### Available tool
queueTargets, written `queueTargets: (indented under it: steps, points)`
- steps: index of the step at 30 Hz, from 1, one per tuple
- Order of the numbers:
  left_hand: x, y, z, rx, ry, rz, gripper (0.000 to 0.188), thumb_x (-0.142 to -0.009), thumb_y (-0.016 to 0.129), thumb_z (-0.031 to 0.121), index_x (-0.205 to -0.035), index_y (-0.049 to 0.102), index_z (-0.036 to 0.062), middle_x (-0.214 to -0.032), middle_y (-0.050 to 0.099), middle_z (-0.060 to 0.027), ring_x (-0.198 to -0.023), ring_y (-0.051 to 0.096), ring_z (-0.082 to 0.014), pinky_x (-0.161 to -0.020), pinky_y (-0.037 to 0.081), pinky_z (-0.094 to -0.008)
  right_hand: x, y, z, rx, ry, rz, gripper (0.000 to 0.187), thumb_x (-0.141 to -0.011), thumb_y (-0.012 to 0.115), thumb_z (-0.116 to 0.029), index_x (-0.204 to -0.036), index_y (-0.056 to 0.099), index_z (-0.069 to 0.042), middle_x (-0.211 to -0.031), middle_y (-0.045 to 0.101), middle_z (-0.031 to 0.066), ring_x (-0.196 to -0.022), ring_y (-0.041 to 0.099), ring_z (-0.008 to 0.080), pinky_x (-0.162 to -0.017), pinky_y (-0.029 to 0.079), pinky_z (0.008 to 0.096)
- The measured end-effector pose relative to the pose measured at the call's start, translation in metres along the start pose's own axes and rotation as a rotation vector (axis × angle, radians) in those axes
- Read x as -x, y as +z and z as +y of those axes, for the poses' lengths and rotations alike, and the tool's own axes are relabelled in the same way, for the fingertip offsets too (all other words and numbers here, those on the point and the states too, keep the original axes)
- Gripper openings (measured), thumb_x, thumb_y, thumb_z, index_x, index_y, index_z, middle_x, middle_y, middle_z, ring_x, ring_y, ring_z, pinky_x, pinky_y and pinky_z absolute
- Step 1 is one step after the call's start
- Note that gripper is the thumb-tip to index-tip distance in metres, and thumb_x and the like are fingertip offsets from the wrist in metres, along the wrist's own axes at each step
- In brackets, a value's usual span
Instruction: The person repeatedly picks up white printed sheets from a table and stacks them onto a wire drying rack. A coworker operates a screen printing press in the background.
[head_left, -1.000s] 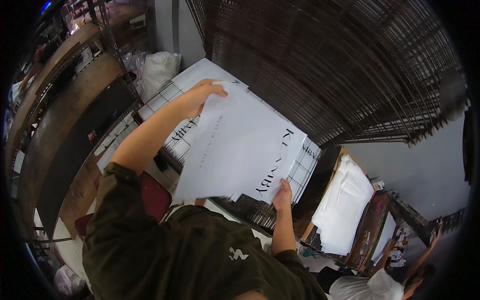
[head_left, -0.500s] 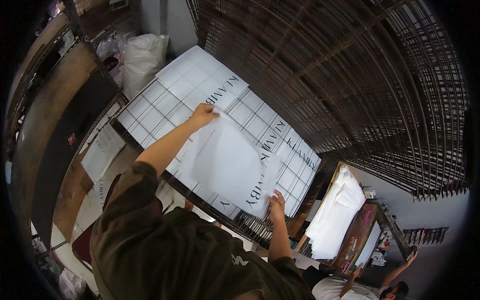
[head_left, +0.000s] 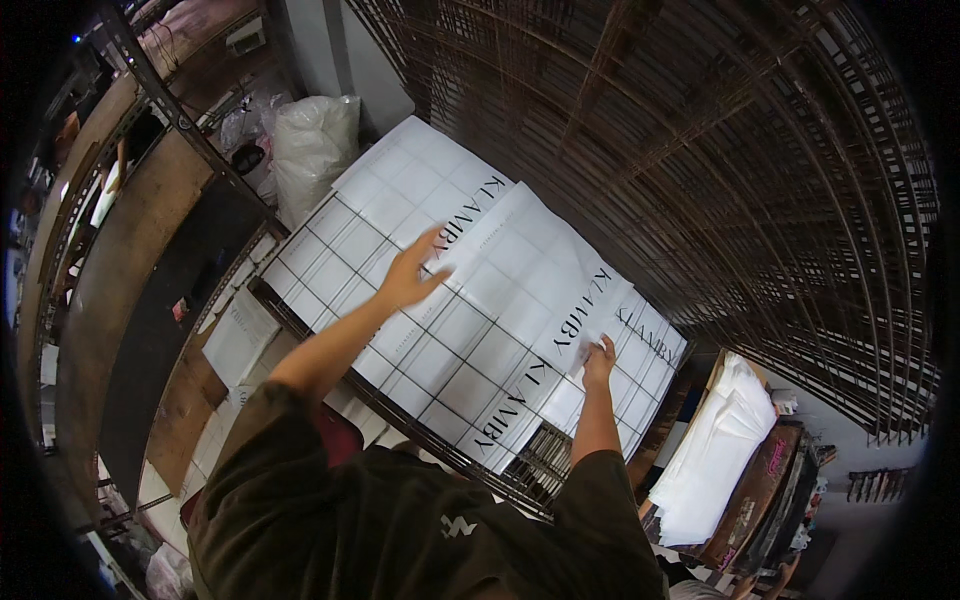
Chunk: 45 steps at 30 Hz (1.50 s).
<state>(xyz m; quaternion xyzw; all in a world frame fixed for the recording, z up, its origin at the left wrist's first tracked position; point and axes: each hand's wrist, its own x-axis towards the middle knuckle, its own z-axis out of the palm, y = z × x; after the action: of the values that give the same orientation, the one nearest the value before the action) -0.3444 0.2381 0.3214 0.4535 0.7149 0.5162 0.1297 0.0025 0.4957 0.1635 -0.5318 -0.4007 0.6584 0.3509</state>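
A printed white sheet [head_left: 525,245] with black lettering lies flat across the middle of a wire drying rack [head_left: 395,330]. Over its left edge, fingers spread and nothing held, hovers my left hand [head_left: 412,272]. My right hand [head_left: 598,362] is by the sheet's lower right corner, its fingers slightly blurred and apart; whether they touch the sheet cannot be made out. Another printed sheet [head_left: 410,165] rests at the rack's far left. More printed sheets show on the right and through the wires below.
Raised wire racks [head_left: 640,120] lean over the far side. A stack of white sheets [head_left: 715,440] stands at right beside a worn table [head_left: 755,485]. Stuffed white sacks [head_left: 315,145] sit at back left, near wooden shelving [head_left: 150,230]. Part of another person shows at lower right.
The white sheet, held up by both hands before, now lies on the rack farther from me. Both hands have let go of it. The view has shifted slightly.
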Motion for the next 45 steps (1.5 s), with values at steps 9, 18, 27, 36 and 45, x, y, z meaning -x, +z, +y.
queueTargets:
  steps: [9, 18, 27, 36, 45]
  points:
    - [0.349, -0.061, -0.028, -0.285, -0.713, -0.008, 0.041, -0.071, 0.066, 0.018, -0.109, 0.056, 0.0055, -0.097, 0.063, -0.0131, -0.085, 0.062, -0.0252, -0.078, 0.049, -0.0333, -0.023, -0.020, 0.003, 0.259, -0.118, 0.011, 0.042, -0.079, 0.050, 0.002, -0.120, 0.046, -0.006, -0.089, 0.055, 0.0074, -0.073, 0.054, 0.0143, -0.058, 0.045, 0.0268]
    - [0.434, -0.075, -0.050, -0.367, -1.150, -0.056, 0.037, -0.074, 0.067, 0.019, -0.107, 0.059, 0.0049, -0.091, 0.066, -0.0110, -0.084, 0.065, -0.0226, -0.074, 0.051, -0.0339, -0.056, -0.037, 0.025, 0.345, -0.226, 0.005, 0.049, -0.077, 0.051, -0.001, -0.125, 0.047, -0.005, -0.076, 0.055, 0.0022, -0.054, 0.046, 0.0080, -0.046, 0.038, 0.0219]
    - [0.382, -0.053, -0.056, -0.197, -0.941, -0.025, 0.035, -0.076, 0.068, 0.021, -0.105, 0.059, 0.0032, -0.085, 0.066, -0.0115, -0.078, 0.064, -0.0181, -0.068, 0.050, -0.0311, -0.040, -0.023, 0.022, 0.478, -0.316, 0.099, 0.053, -0.073, 0.051, 0.003, -0.124, 0.049, -0.008, -0.083, 0.057, 0.0046, -0.065, 0.052, 0.0112, -0.054, 0.043, 0.0244]
    - [0.426, -0.075, -0.091, -0.046, -1.105, 0.033, 0.042, -0.077, 0.069, 0.018, -0.114, 0.055, 0.0038, -0.100, 0.062, -0.0146, -0.088, 0.062, -0.0177, -0.074, 0.049, -0.0299, -0.023, -0.016, 0.009, 0.490, -0.321, 0.241, 0.048, -0.069, 0.058, -0.001, -0.117, 0.054, -0.009, -0.091, 0.060, 0.0114, -0.073, 0.058, 0.0195, -0.065, 0.047, 0.0289]
    - [0.473, -0.081, -0.144, 0.069, -1.287, -0.048, 0.047, -0.079, 0.067, 0.017, -0.121, 0.050, 0.0049, -0.116, 0.058, -0.0131, -0.099, 0.059, -0.0222, -0.080, 0.048, -0.0342, 0.062, -0.042, -0.002, 0.521, -0.387, 0.452, 0.034, -0.074, 0.061, -0.009, -0.108, 0.059, -0.007, -0.081, 0.063, 0.0126, -0.070, 0.060, 0.0204, -0.064, 0.047, 0.0319]
